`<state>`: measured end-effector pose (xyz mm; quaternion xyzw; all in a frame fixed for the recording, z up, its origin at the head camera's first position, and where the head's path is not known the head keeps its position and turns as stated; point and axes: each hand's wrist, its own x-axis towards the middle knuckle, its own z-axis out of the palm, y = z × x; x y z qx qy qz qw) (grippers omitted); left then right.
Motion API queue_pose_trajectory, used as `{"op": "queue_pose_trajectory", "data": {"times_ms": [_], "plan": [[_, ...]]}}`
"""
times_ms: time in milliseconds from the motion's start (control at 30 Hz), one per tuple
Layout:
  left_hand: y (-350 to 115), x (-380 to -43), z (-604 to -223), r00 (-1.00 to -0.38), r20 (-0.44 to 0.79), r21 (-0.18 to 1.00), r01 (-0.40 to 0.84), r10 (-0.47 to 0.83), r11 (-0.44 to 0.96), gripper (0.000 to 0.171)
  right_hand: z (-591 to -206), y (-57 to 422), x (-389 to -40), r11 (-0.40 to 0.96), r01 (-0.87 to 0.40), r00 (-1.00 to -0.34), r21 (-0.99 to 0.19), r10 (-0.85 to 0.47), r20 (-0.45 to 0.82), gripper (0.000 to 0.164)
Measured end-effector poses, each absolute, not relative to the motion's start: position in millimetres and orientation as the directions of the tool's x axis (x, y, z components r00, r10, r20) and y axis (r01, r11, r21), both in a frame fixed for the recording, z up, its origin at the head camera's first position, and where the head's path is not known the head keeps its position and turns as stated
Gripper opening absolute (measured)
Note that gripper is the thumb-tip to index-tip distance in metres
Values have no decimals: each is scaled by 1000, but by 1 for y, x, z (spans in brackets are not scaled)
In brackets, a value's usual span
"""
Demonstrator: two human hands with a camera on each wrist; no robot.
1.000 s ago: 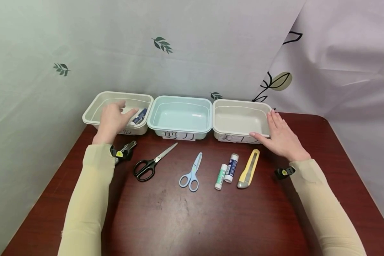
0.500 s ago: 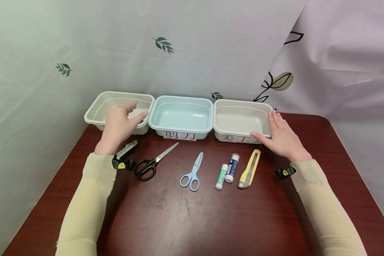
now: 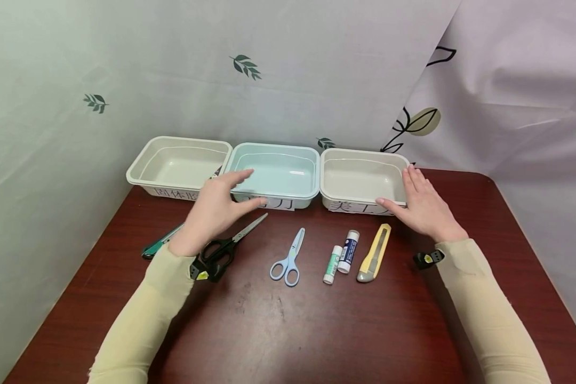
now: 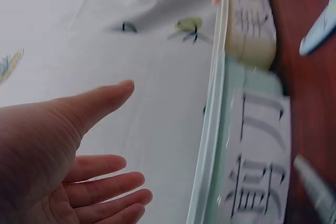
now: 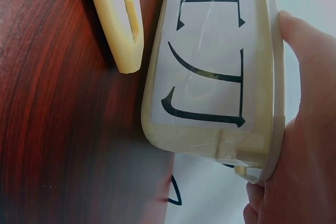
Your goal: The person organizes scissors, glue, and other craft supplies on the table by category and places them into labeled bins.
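My left hand (image 3: 213, 210) hangs over the front left corner of the pale blue bin (image 3: 269, 196), thumb and fingers spread with nothing between them. In the left wrist view, its thumb and fingers (image 4: 107, 182) stand apart from that bin's rim. My right hand (image 3: 427, 205) rests on the right end of the right beige bin (image 3: 365, 153), fingers straight along the rim and thumb at the front edge. Below my left forearm lie a green utility knife (image 3: 160, 244), partly hidden, and black-handled scissors (image 3: 248, 228), their handles partly behind the wrist camera.
A left beige bin (image 3: 177, 141) completes the row; a small dark piece shows at its right end. All bins carry paper labels. Blue scissors (image 3: 292, 257), a green glue stick (image 3: 333, 265), a blue glue stick (image 3: 348, 252) and a yellow utility knife (image 3: 374, 253) lie in front.
My left hand has moved right and toward me, from over the left beige bin to the blue bin's front corner, uncovering the green utility knife's end. My right hand has stayed put.
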<state>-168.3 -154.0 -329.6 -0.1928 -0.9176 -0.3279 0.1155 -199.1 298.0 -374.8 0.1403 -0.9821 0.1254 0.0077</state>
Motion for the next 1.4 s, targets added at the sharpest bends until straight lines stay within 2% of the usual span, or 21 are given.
{"op": "queue_pose_trajectory", "data": {"times_ms": [467, 767, 967, 1233, 1400], "plan": [[-100, -151, -353, -823, 262, 546, 557, 504, 626, 77, -374, 298, -199, 929, -280, -960, -243, -276, 51, 104], [-74, -144, -365, -783, 203, 508, 598, 589, 620, 81, -375, 299, -200, 927, -284, -959, -246, -279, 58, 104], [-56, -137, -378, -708, 154, 478, 663, 689, 576, 89, -375, 299, -200, 927, -283, -959, -244, -279, 54, 104], [-34, -130, -400, -590, 43, 500, 712, 807, 494, 101, -376, 300, -201, 927, -285, -958, -243, -279, 59, 104], [-28, -128, -407, -559, 25, 495, 728, 829, 475, 104, -377, 300, -202, 926, -286, -958, -246, -280, 59, 104]]}}
